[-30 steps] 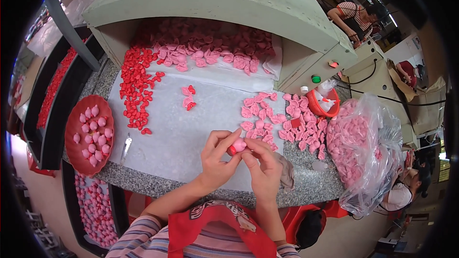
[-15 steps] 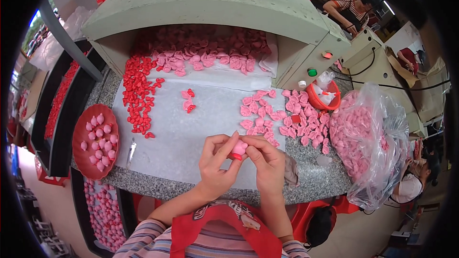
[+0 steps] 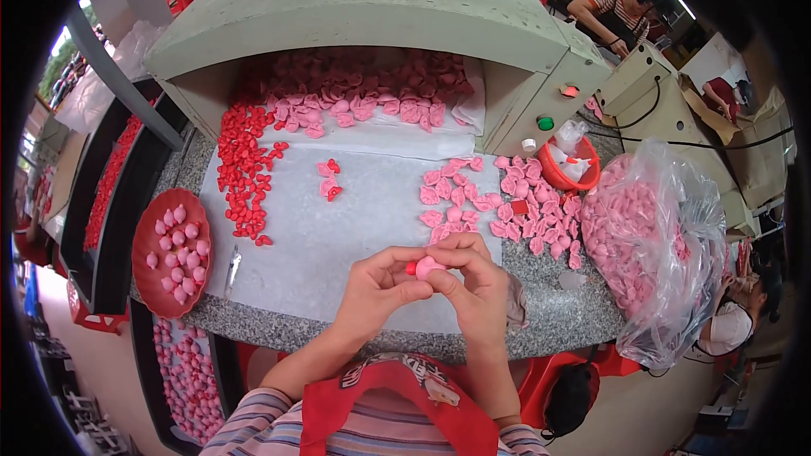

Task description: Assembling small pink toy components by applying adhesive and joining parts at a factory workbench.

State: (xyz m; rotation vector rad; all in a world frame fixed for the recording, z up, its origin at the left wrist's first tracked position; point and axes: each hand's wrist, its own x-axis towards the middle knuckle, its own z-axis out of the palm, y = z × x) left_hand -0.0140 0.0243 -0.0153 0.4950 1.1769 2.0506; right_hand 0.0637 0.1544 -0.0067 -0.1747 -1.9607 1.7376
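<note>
Above the white sheet (image 3: 338, 236), near the worktop's front edge, both hands have hold of a small round pink soft-looking piece (image 3: 428, 268). A red bit (image 3: 411, 268) sticks out of its left side. My left hand (image 3: 372, 287) is closed, its thumb and fingertips pinching at the red bit. My right hand (image 3: 475, 283) is closed round the pink piece from the right, its fingers hiding part of it. Just beyond my hands lie loose pink folded pieces (image 3: 456, 194). Two pink pieces with red bits (image 3: 328, 181) lie mid-sheet.
Red pieces (image 3: 245, 177) are heaped left, by tweezers (image 3: 232, 270) and a red dish (image 3: 139, 266) of round pink pieces. A pale green open-fronted housing (image 3: 355, 13) covers more pieces behind. Rightward are a red basket (image 3: 549, 171) and a plastic bag (image 3: 676, 236) of pink pieces.
The held pink piece has turned: its red bit, which pointed down toward me, now points left. My left hand has shifted its fingers to that side, and both hands remain on the piece.
</note>
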